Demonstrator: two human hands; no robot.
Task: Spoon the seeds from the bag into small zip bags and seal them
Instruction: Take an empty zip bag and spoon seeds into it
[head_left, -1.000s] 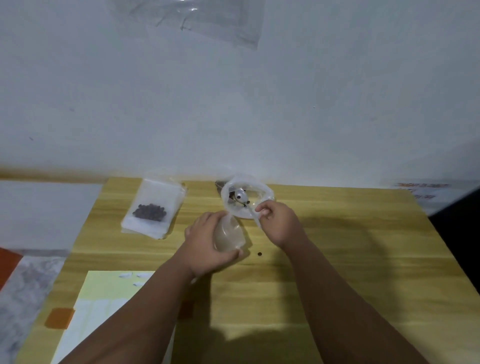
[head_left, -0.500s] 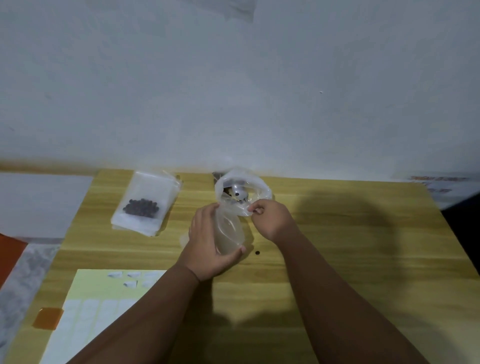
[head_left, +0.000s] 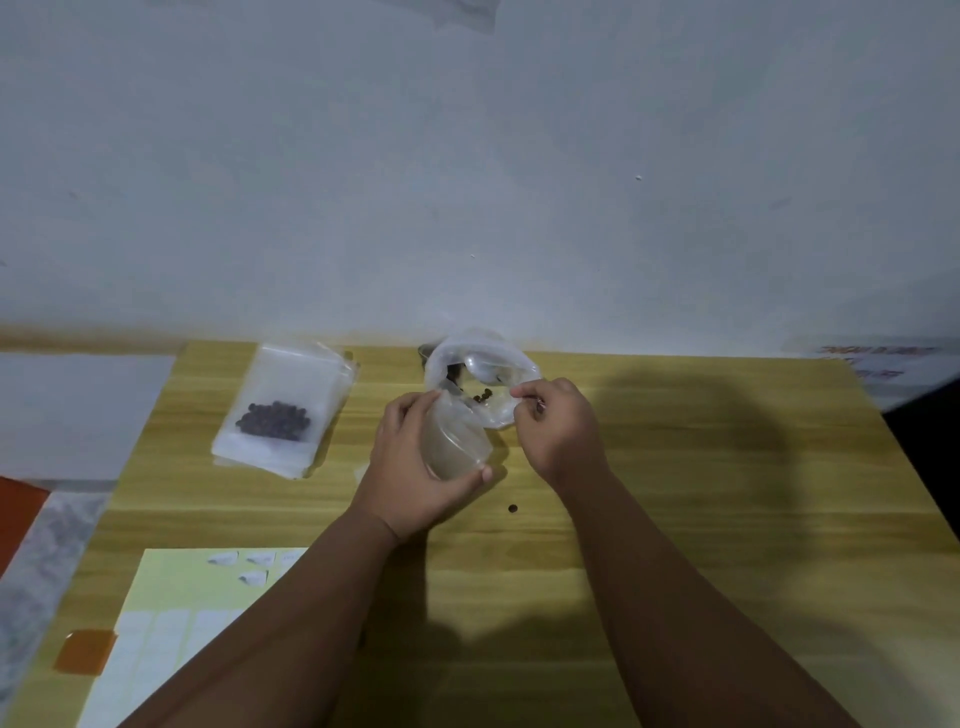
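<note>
Seeds inside open bag at surface 12 o'clock | left hand wrapped around small zip bag touching open bag's 7 o'clock | right hand pinching spoon handle, bowl in bag | filled zip bag at 10 o'clock | stray seed between wrists

Your two forearms come into view bare from the bottom edge, with no sleeve visible on them. Your left hand and your right hand wear no glove (no ring, watch or bracelet is visible either), and the fingernails look short.
</note>
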